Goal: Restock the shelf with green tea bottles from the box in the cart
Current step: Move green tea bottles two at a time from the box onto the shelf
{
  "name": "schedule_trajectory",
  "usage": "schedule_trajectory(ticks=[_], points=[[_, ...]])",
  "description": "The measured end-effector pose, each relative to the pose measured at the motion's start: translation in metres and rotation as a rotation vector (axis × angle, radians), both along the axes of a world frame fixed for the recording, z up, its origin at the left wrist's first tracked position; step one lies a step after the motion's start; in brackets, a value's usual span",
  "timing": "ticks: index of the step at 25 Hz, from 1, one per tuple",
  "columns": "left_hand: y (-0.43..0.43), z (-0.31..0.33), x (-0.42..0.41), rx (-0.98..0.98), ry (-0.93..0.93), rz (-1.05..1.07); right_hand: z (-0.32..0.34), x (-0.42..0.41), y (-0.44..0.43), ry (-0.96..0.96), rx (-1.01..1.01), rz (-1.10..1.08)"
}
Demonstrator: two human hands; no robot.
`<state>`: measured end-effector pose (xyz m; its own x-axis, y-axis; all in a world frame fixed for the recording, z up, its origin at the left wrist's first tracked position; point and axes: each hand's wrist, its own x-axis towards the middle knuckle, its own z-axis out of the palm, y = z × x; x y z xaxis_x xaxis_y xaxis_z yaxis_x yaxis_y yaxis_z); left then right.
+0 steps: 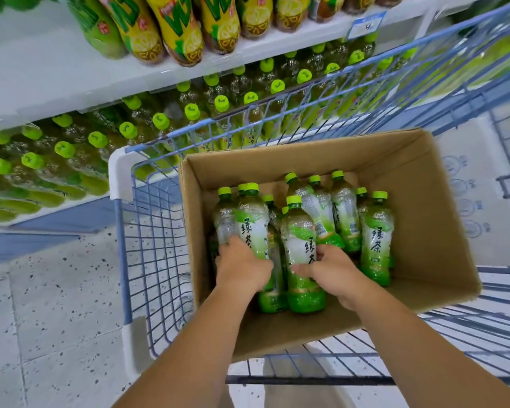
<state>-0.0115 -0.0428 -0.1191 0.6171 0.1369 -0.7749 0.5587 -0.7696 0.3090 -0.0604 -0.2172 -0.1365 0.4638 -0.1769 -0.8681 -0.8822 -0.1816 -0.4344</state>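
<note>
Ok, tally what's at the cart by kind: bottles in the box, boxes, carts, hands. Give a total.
green tea bottles in the box: 11, counted by the caps that show; more may be hidden beneath
cardboard box: 1
cart: 1
hands: 2, left hand and right hand
Total: 15

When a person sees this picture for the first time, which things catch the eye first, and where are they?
The eye goes first to the left hand and right hand in the middle, gripping green tea bottles inside the open cardboard box, which sits in a blue wire cart. Beyond the cart, rows of green-capped bottles stand under a white shelf board that carries yellow-labelled bottles.
</note>
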Motion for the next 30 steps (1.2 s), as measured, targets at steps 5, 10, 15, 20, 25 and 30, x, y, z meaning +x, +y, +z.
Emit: schedule_trajectory(ticks=[5, 10, 15, 20, 25, 30], points=[[-0.011, -0.005, 0.008, -0.043, 0.069, 0.160, -0.002, 0.000, -0.002, -0.013, 0.065, -0.015], [-0.007, -0.011, 0.013, -0.044, 0.037, 0.172, -0.008, 0.008, -0.004, 0.012, 0.167, 0.020], [0.010, -0.016, 0.014, -0.224, 0.015, 0.242, -0.005, 0.009, 0.001, -0.004, 0.153, 0.043], [0.031, 0.007, 0.007, -0.325, -0.021, 0.094, 0.027, 0.020, 0.008, -0.058, 0.113, 0.013], [0.055, 0.054, -0.002, -0.543, -0.175, 0.018, 0.083, 0.020, 0.038, -0.242, -0.017, -0.035], [0.103, 0.116, -0.001, -0.845, -0.331, 0.065, 0.136, 0.021, 0.095, -0.491, -0.185, -0.060]])
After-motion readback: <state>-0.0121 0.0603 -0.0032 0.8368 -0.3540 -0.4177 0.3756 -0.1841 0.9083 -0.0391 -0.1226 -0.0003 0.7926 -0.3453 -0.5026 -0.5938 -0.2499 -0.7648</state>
